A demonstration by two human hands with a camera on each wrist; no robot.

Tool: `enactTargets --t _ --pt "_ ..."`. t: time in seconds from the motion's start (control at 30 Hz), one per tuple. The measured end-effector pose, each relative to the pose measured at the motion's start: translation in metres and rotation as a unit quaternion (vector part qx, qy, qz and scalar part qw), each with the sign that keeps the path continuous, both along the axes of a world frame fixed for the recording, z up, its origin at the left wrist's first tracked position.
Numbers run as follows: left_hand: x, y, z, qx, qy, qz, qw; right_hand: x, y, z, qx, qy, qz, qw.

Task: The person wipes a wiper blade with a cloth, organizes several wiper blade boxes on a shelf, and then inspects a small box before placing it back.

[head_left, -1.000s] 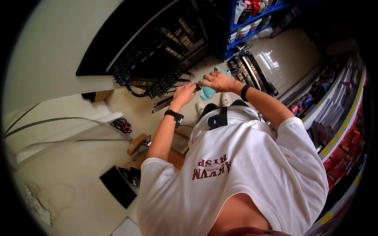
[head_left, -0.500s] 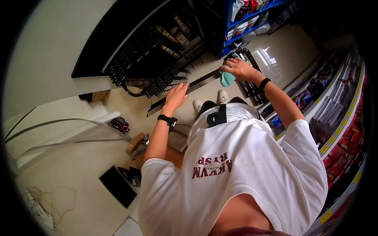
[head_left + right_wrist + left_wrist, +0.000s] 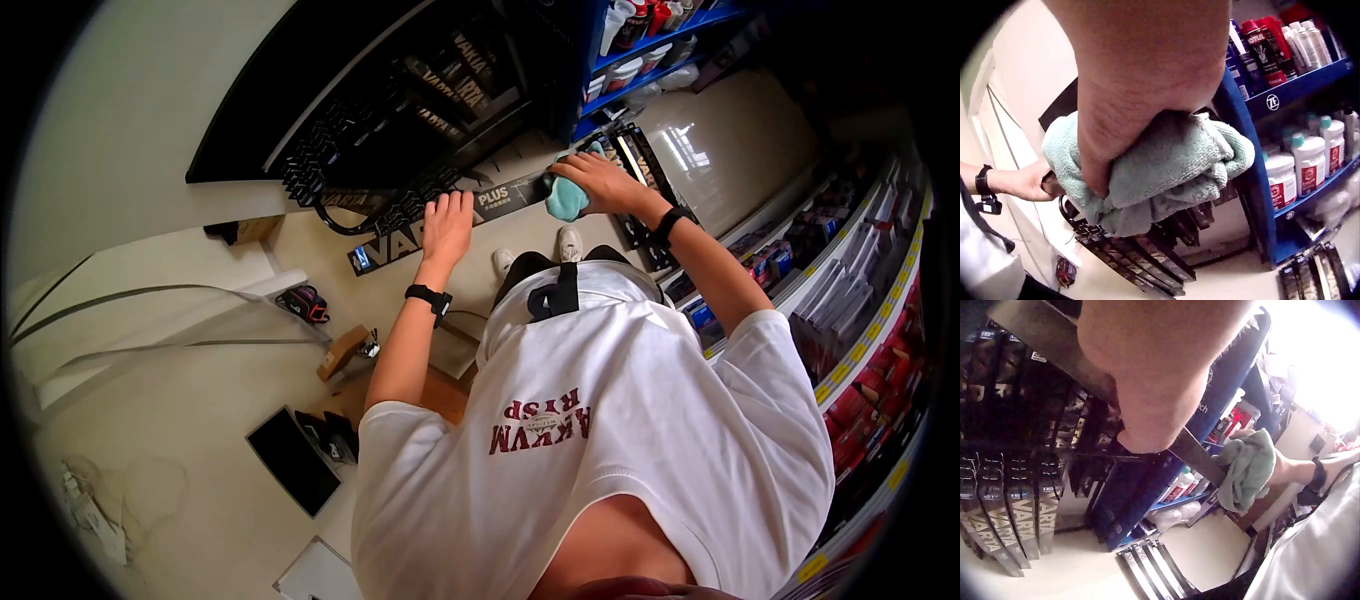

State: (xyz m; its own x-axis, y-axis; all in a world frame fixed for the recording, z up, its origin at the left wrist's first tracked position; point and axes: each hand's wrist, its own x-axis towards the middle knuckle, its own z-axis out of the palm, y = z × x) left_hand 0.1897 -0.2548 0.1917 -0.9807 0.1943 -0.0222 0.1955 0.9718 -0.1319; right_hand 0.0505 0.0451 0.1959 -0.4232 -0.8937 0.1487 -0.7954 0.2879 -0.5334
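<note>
VARTA PLUS strip [image 3: 518, 197] slanted lengthwise, up rightward in head view; left hand [image 3: 447, 230] gripped it, right hand [image 3: 604, 184] clutched teal cloth [image 3: 567, 201].

My white shoes [image 3: 570, 244] stand on the pale, glossy floor [image 3: 740, 170], where a small black-and-pink bundle [image 3: 302, 304] also lies. On the blue shelf [image 3: 1304, 89], white bottles [image 3: 1308, 164] with teal caps line one tier; red-topped cans [image 3: 1263, 53] stand above.
</note>
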Motion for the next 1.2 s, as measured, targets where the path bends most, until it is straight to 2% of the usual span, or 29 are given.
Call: enactTargets --t 0.03,0.1,0.23,0.3,0.37,0.4,0.53,0.6,0.7,0.87,0.97,1.2 --pt "-0.001 0.002 0.000 -0.001 -0.001 0.004 1.000 0.000 -0.007 0.001 -0.001 -0.001 0.004 1.000" --pt "-0.003 0.008 0.002 -0.070 0.080 -0.027 0.994 0.000 -0.020 0.005 0.008 -0.060 0.026 0.998" --pt "-0.001 0.021 0.001 -0.097 0.102 -0.051 0.989 0.003 -0.053 0.003 -0.017 -0.082 0.070 0.994" --pt "0.007 0.026 -0.005 -0.108 0.097 -0.052 0.988 0.009 -0.068 0.000 -0.044 -0.085 0.087 0.992" --pt "0.014 0.030 -0.014 -0.163 0.025 -0.061 0.984 0.012 -0.082 -0.003 -0.015 -0.199 0.106 0.974" --pt "0.019 0.031 -0.014 -0.164 0.018 -0.043 0.985 0.012 -0.090 -0.008 -0.006 -0.221 0.115 0.968" --pt "0.038 0.022 -0.019 -0.135 0.029 -0.023 0.990 0.010 -0.103 -0.024 0.017 -0.301 0.165 0.939" --pt "0.045 0.016 -0.020 -0.092 0.064 0.005 0.994 0.010 -0.109 -0.025 0.064 -0.349 0.173 0.919" --pt "0.053 0.022 -0.018 -0.080 0.018 0.071 0.994 0.010 -0.110 -0.022 0.088 -0.372 0.167 0.909" --pt "0.074 0.001 -0.030 -0.034 0.056 0.096 0.993 0.006 -0.104 -0.037 0.164 -0.407 0.168 0.883" --pt "0.089 -0.023 -0.035 -0.040 0.053 0.118 0.991 0.003 -0.101 -0.047 0.165 -0.434 0.180 0.867" --pt "0.127 -0.054 -0.037 -0.008 -0.001 0.172 0.985 -0.002 -0.123 -0.018 0.258 -0.417 0.152 0.858"
